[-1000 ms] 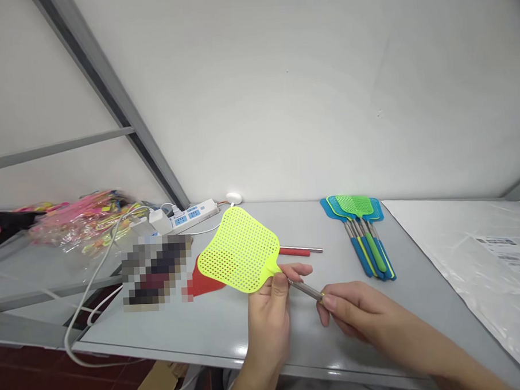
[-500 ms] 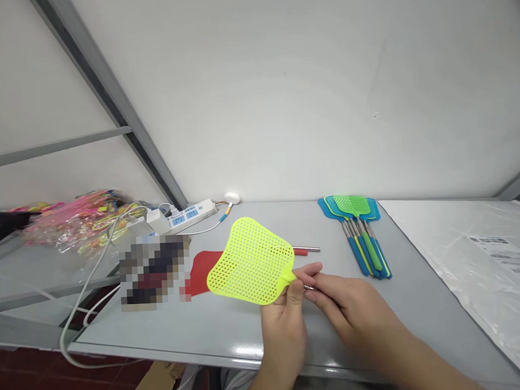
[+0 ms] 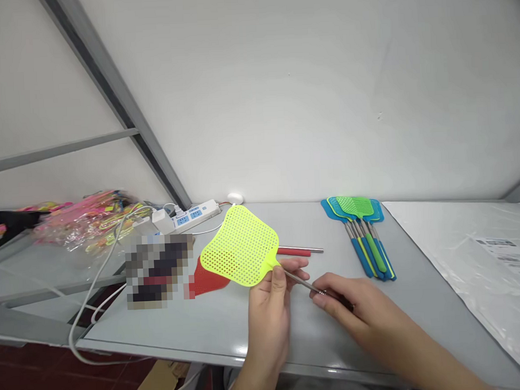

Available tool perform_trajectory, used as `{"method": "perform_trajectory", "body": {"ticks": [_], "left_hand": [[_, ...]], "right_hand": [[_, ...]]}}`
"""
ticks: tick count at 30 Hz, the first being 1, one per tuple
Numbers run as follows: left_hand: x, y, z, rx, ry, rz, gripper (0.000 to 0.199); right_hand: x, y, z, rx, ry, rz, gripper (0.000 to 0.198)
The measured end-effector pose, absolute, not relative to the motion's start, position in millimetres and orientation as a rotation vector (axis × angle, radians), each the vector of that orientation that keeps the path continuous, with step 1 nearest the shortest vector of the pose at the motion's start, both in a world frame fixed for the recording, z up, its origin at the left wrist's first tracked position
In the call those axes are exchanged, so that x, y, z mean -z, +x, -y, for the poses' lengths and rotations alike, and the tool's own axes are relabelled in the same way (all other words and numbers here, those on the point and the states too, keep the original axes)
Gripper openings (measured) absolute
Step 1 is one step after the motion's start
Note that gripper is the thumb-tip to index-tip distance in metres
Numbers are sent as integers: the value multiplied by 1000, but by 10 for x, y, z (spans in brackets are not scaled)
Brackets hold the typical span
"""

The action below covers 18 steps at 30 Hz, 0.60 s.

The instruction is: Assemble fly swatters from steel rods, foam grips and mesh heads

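A yellow fly swatter (image 3: 242, 244) with a perforated head is raised over the grey table. My left hand (image 3: 271, 304) pinches it at the neck, thumb on top. My right hand (image 3: 348, 300) is closed around the lower part of its thin metal rod, and the grip end is mostly hidden in the palm. Behind and below the yellow head lies a red fly swatter head (image 3: 207, 280), partly covered from view. A red handle (image 3: 294, 251) and a metal rod (image 3: 316, 250) lie on the table just beyond my left hand.
Several blue, yellow and green fly swatters (image 3: 360, 231) lie stacked at the right. White plastic packaging (image 3: 474, 266) covers the table's right side. A power strip (image 3: 196, 214) with cables stands at the back left, near bagged colourful items (image 3: 101, 222). A blurred patch (image 3: 160, 271) hides something.
My right hand has slid away from my left along the swatter, and more of the metal rod shows between them. The yellow head has shifted slightly left and up.
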<state>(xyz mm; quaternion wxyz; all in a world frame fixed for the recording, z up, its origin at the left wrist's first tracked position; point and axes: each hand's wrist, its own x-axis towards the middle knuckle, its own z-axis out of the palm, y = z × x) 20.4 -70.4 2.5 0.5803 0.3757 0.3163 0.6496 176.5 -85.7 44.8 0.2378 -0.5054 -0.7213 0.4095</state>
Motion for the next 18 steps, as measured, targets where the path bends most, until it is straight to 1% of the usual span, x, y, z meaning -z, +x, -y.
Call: {"method": "perform_trajectory", "body": {"ticks": [4, 9, 14, 18], "left_hand": [[10, 258, 747, -1428, 974, -720, 23], [-21, 194, 726, -1553, 927, -756, 24], [-203, -94, 616, -1782, 826, -716, 22], [-246, -90, 623, -1796, 789, -693, 22]], "right_hand": [[-411, 1754, 855, -933, -1380, 2068, 29], [-380, 1767, 845, -690, -1420, 2174, 35], [-457, 1800, 867, -698, -1385, 2215, 35], [-481, 1862, 871, -680, -1415, 2240, 35]]}}
